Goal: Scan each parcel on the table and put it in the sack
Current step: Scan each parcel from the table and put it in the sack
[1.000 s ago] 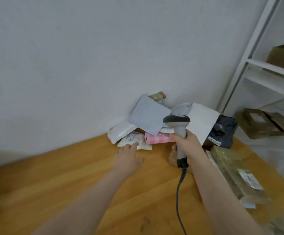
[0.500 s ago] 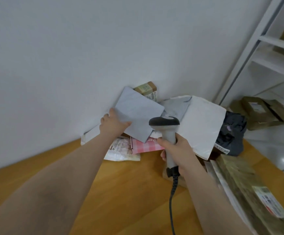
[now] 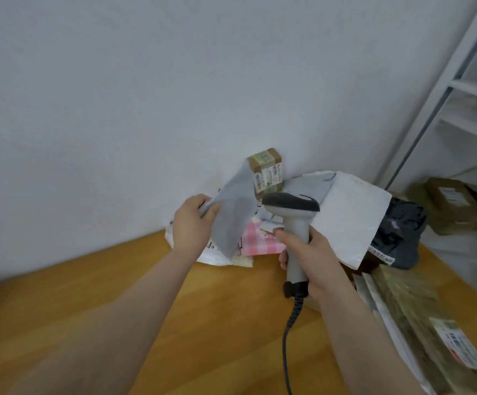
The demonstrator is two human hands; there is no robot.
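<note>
Above the parcel heap (image 3: 351, 220) at the wooden tabletop's (image 3: 226, 323) far edge, the left hand (image 3: 193, 223) pinches the flat grey plastic mailer (image 3: 233, 215) tilted up, likely to bring its label before the grey corded barcode scanner (image 3: 293, 208) gripped by its handle in the right hand (image 3: 310, 253).

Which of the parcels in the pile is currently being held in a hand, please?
The flat grey mailer: the left hand grips its edge, raised off the pile. The pink checked parcel, brown box and white mailer are untouched.
</note>
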